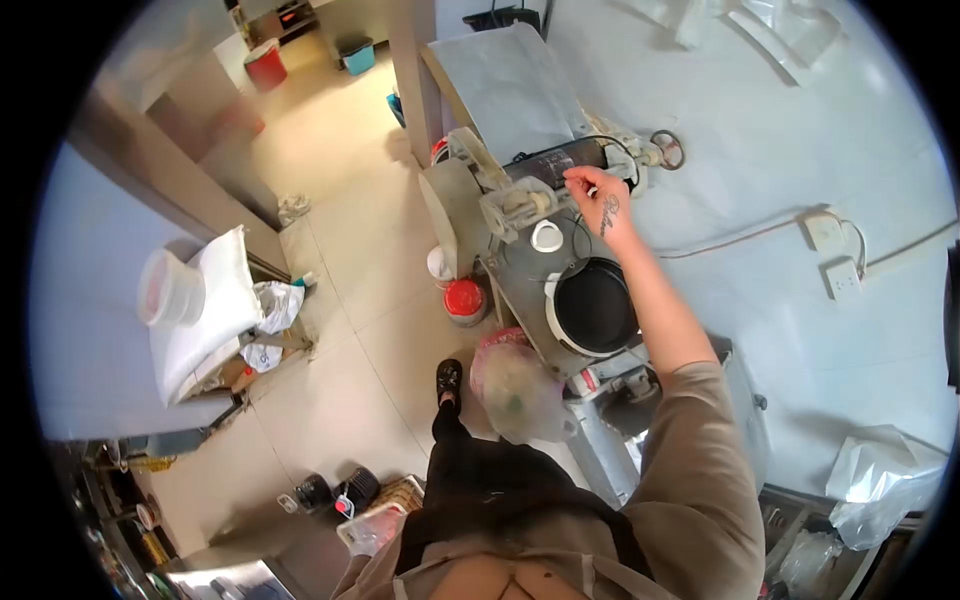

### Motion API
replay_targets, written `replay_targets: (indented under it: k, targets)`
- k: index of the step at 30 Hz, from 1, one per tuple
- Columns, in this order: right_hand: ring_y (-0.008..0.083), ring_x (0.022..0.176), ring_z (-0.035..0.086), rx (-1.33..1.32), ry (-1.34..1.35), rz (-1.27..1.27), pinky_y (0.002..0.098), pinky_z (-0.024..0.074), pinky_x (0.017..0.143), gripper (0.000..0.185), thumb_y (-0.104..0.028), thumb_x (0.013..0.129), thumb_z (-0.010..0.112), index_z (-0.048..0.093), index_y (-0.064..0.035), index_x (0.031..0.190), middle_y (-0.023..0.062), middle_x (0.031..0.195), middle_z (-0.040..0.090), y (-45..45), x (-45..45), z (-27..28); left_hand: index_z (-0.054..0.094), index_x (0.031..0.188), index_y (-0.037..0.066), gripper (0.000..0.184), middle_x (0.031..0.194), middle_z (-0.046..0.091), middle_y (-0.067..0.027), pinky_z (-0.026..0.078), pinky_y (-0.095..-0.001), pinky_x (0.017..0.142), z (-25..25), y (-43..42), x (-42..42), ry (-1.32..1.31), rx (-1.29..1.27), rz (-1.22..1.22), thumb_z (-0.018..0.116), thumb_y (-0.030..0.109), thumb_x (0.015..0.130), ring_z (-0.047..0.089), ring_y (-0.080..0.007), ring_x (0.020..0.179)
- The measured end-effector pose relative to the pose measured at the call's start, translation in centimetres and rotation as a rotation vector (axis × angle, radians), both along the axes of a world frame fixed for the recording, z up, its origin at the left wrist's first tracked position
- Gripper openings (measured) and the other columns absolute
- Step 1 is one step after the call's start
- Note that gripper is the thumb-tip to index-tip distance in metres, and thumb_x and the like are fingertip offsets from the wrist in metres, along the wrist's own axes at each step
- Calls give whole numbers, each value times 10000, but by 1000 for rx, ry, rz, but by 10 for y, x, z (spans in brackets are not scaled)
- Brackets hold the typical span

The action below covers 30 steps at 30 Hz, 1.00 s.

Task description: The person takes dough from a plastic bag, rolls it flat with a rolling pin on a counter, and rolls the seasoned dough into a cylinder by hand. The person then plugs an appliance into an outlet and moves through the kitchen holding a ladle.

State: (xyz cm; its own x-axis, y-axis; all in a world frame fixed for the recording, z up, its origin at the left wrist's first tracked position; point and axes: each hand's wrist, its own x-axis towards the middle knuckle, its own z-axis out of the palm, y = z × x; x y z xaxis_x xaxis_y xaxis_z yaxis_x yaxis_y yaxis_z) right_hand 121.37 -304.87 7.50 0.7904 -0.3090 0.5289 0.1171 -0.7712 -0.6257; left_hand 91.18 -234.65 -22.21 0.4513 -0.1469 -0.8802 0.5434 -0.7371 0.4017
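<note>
My right hand point(600, 194) is stretched over the machine with the dark roller point(558, 162). Its fingers are curled and pinched together, and anything between them is too small to make out. Below it on the grey worktop point(518, 262) are a white ring-shaped item point(547, 236) and a round black pan point(596, 306) with a white rim. At the bottom, my left hand point(368, 545) is partly hidden at a clear plastic container point(378, 526), which it appears to grip from the side.
A red-lidded tub point(464, 300) and a filled plastic bag point(515, 388) stand beside the worktop. White sockets point(842, 278) are on the wall at right. At left, a clear tub point(170, 287) rests on a white sack point(215, 310). Dark bottles point(313, 493) stand on the floor.
</note>
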Motion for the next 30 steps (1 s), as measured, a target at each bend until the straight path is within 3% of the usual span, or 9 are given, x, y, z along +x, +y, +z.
replay_targets:
  k: [6,10,12,16,19,22,24,28,30]
  targets:
    - [323,796,656,-355,376,-48,371,529,705,166,-88,785,666,702,-67,946,154,929,680,-24,147,-57,603,1088,60,204,902,653,-53,492,-275,667,-22,-1,193,-16,-43,158,532,120,907,627,-163,830]
    - [349,891,636,-640,748,-136,407,525,771,143,-99,817,566,686,-46,877,183,924,667,-63,246,-106,549,1189,44,278,1023,627,-79,498,-252,704,33,-21,338,-349,-268,524,548,106,918,624,-151,870]
    - [365,910,628,-707,959,-196,424,523,780,162,-115,810,544,675,-35,861,201,916,662,-78,278,-126,553,1184,39,278,1005,629,-68,494,-249,697,71,-34,376,-383,-238,596,556,88,911,623,-149,847]
    - [381,938,615,-600,1288,-66,431,520,765,203,-130,768,524,669,-26,865,226,918,656,-101,304,-154,566,1130,65,227,896,630,-61,494,-270,611,39,-3,373,-213,-177,556,549,143,918,615,-154,804]
    - [396,934,608,-604,1212,18,420,511,757,210,-118,768,521,673,-26,879,227,936,655,-115,303,-154,568,1082,35,219,806,618,-61,470,-263,581,-31,64,332,469,-566,838,567,164,904,598,-161,712]
    - [338,870,634,-647,933,147,385,498,744,171,-140,802,580,679,-26,883,184,920,676,-147,297,-146,548,1110,21,246,865,614,-89,479,-291,570,-10,33,309,184,-70,304,569,136,893,613,-193,730]
    - [234,796,622,30,699,-94,335,485,722,144,-170,814,661,683,-50,889,104,884,693,-150,270,-91,535,1129,12,267,903,612,-107,485,-310,563,-1,17,312,165,-43,223,570,118,886,623,-215,742]
    - [149,753,600,599,73,-312,285,479,710,149,-102,831,677,622,21,894,93,868,688,-159,163,19,508,1167,-6,315,981,607,-145,496,-347,548,12,-19,357,51,-80,71,573,82,872,643,-258,766]
    - [91,663,540,768,-219,-379,222,454,620,147,-43,845,657,598,30,959,112,858,682,-180,79,58,654,1025,17,332,928,681,-160,521,-347,792,0,-34,394,-233,39,-247,691,251,792,658,-241,882]
